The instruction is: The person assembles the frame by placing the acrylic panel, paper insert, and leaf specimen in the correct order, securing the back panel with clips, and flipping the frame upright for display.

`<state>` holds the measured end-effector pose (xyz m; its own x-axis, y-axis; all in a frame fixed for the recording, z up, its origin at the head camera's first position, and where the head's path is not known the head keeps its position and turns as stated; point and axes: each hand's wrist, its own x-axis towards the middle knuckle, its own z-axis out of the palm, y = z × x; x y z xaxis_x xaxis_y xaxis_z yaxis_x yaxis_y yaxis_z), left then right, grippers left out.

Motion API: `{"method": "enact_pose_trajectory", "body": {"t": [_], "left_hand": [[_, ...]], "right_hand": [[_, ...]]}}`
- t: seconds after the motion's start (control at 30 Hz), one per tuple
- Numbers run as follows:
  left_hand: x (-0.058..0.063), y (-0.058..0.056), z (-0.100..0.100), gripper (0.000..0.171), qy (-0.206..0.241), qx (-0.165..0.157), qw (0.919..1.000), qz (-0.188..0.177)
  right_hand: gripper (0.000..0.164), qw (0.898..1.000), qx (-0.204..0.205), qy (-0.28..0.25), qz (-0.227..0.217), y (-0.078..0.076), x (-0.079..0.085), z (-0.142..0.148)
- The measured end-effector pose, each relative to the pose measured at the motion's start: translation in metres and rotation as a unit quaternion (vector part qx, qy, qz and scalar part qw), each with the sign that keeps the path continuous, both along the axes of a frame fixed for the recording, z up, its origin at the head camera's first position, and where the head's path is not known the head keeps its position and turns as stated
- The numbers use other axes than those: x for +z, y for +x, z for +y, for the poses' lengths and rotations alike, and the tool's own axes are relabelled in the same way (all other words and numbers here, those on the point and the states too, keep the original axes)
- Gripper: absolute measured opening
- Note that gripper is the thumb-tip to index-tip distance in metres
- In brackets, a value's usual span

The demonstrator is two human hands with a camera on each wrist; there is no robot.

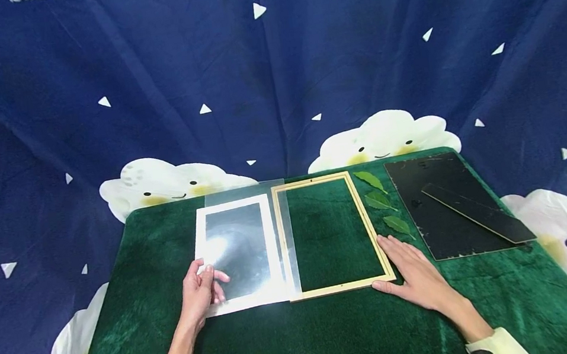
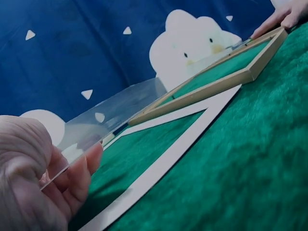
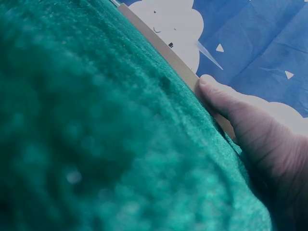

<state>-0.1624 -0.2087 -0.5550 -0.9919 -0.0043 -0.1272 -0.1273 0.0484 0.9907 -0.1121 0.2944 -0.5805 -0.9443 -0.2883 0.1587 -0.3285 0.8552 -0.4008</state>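
Note:
My left hand (image 1: pixel 202 292) pinches the left edge of a clear sheet (image 2: pixel 122 103) between thumb and fingers. In the left wrist view the sheet slants above a white mat (image 2: pixel 159 166) with a rectangular window, lying on the green cloth. The sheet's right part overlaps the left bar of a light wooden picture frame (image 1: pixel 370 219) in the head view. At the frame's lower right corner rests my right hand (image 1: pixel 414 273), its fingers straight along the right bar. The right thumb (image 3: pixel 216 94) touches the frame's near bar.
Several green leaves (image 1: pixel 379 200) lie in a column right of the frame. Farther right is a black backing board (image 1: pixel 430 229) with its stand leg (image 1: pixel 473 212) angled across it. Green cloth (image 1: pixel 316 340) covers the table, and a blue curtain (image 1: pixel 225 59) hangs behind.

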Motion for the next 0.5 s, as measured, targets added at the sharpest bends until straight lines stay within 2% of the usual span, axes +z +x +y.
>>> {"method": "enact_pose_trajectory", "body": {"t": [0.27, 0.5], "left_hand": [[0.002, -0.004, 0.016, 0.023, 0.04, 0.0, 0.9991, 0.016], [0.003, -0.01, 0.029, 0.028, 0.064, -0.013, 0.9978, 0.012]], "right_hand": [[0.102, 1.0, 0.003, -0.008, 0.001, 0.001, 0.0, -0.002], [0.102, 1.0, 0.002, -0.006, 0.004, 0.0, 0.001, -0.001]]}}
